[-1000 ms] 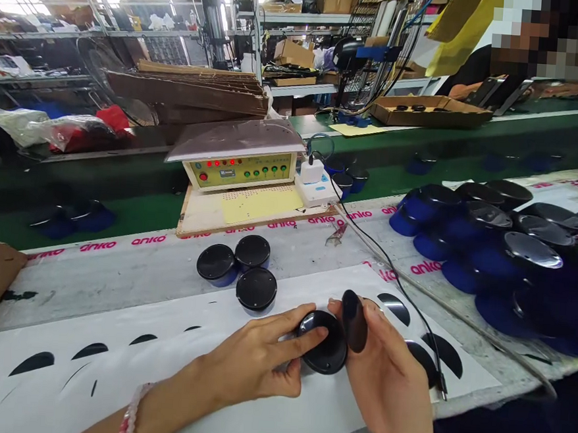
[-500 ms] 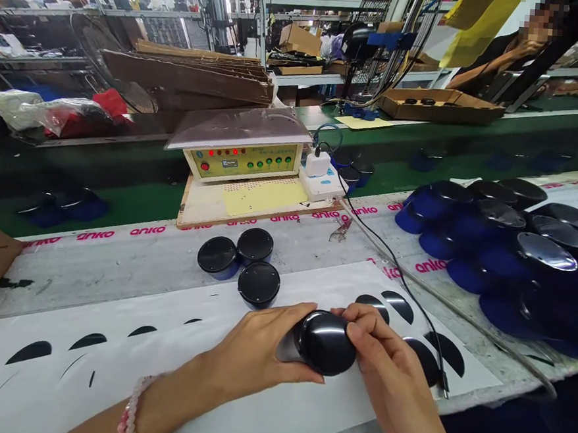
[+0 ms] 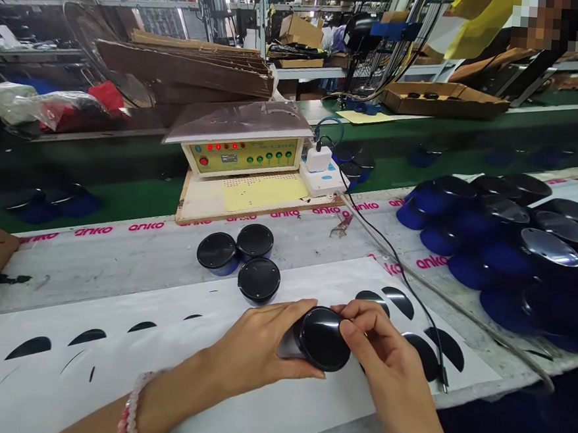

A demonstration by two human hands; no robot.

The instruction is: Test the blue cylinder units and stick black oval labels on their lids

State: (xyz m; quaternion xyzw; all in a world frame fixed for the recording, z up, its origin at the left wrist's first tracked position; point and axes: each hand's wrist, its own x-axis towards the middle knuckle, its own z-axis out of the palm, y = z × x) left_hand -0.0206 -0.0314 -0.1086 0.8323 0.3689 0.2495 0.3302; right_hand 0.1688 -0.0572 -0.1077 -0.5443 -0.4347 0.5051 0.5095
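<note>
My left hand [image 3: 255, 346] is wrapped round a cup-shaped piece with a glossy black round top [image 3: 326, 339], tilted toward me over the white sheet [image 3: 236, 404]. The fingertips of my right hand [image 3: 383, 355] pinch the upper right edge of a black disc lying on that top. Just beyond my hands stand three pieces with black round tops [image 3: 259, 279] and blue sides. Black disc stickers [image 3: 450, 350] lie on the sheet to the right, partly behind my right hand. Dark sticker shapes [image 3: 29, 348] show at the left.
Many blue, black-topped pieces [image 3: 504, 248] crowd the right side. A black cable [image 3: 390, 250] crosses the table. Behind are a control box [image 3: 246, 157], a white power strip [image 3: 322, 179] and a green conveyor [image 3: 142, 196]. A cardboard tray [image 3: 442, 107] and a person are at back right.
My right fingers have shifted slightly left along the black top's edge, and the disc has moved left, sitting more squarely on the piece. My left hand has barely moved.
</note>
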